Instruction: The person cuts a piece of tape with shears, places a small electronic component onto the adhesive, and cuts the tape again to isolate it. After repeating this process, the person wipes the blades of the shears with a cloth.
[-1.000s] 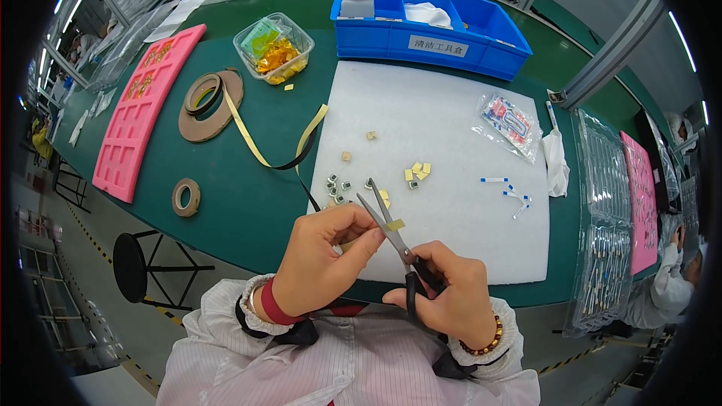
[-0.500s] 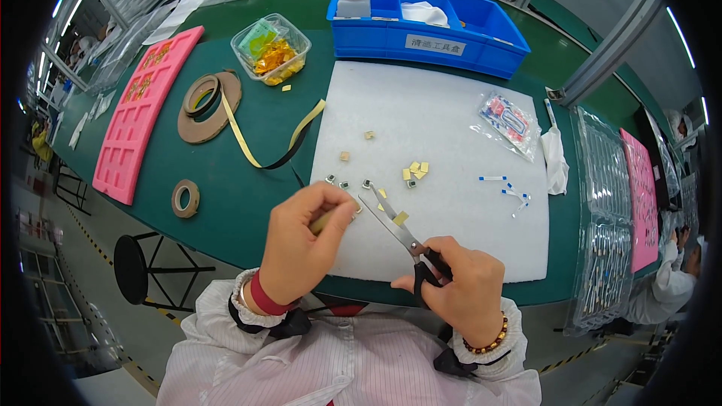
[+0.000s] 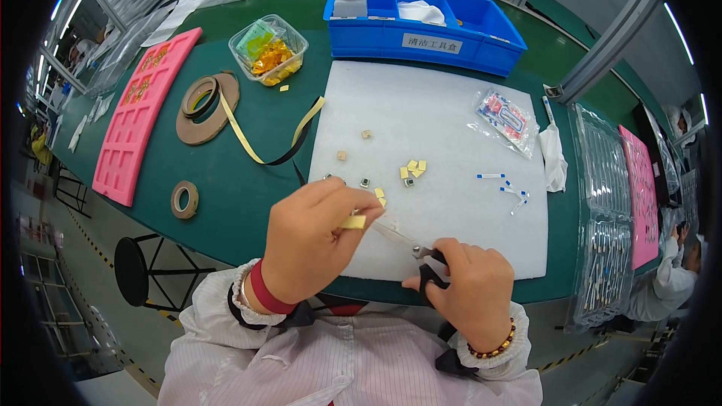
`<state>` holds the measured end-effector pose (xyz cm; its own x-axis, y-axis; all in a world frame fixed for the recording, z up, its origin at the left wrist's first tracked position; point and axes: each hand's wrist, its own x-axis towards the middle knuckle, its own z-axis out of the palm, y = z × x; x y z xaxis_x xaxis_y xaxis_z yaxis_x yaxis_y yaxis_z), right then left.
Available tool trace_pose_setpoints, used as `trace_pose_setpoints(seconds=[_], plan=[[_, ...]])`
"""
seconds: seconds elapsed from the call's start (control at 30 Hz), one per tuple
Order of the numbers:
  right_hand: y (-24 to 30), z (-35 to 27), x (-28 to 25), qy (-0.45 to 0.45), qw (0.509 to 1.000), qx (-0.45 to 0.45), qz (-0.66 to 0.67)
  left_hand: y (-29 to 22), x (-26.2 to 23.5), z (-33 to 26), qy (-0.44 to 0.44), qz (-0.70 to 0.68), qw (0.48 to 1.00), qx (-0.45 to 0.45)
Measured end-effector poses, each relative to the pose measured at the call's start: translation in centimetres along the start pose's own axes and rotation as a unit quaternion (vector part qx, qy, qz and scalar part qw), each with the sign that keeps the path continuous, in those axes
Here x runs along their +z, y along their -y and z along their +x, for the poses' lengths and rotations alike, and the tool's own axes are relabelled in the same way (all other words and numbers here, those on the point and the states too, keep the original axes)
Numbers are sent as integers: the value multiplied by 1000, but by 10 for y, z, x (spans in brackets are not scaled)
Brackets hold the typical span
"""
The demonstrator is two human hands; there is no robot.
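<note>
My left hand (image 3: 312, 237) pinches a short yellow tape strip (image 3: 353, 222) between thumb and fingers, over the front of the white foam sheet (image 3: 451, 120). In my right hand (image 3: 477, 289) is a pair of scissors (image 3: 418, 252) with black handles, thumb and fingers on the loops. Their blades point up and left to my left fingertips, which hide the tips; whether they touch I cannot tell. Beyond the left hand lie several small dark square parts (image 3: 365, 182) and yellow tape pieces (image 3: 379, 193). More yellow squares (image 3: 413, 167) are grouped near the sheet's middle.
At the left are a tape reel (image 3: 207, 113) with a yellow-and-black strip trailing from it, a smaller tape roll (image 3: 185, 199), a pink tray (image 3: 124, 150) and a clear tub (image 3: 269, 49). A blue divided box (image 3: 429, 41) stands behind the sheet. Clear trays (image 3: 602, 225) lie right.
My left hand has moved right, to the scissor blades, and turned so the yellow strip shows at its fingers. My right hand and the scissors have shifted slightly right; the blades look closer together.
</note>
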<state>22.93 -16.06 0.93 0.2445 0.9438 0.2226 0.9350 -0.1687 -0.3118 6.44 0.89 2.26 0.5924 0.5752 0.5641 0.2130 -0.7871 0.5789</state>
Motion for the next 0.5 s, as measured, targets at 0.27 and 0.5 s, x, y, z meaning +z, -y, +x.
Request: trace_pose_setpoints(seconds=[0.27,0.5], plan=[[-16,-7,-18,-90,988,87,-88,29,19,-2,162,-11,984,-67],[-12,-2,-15,-105,987,110,48,7,0,5,133,4,988,-79]])
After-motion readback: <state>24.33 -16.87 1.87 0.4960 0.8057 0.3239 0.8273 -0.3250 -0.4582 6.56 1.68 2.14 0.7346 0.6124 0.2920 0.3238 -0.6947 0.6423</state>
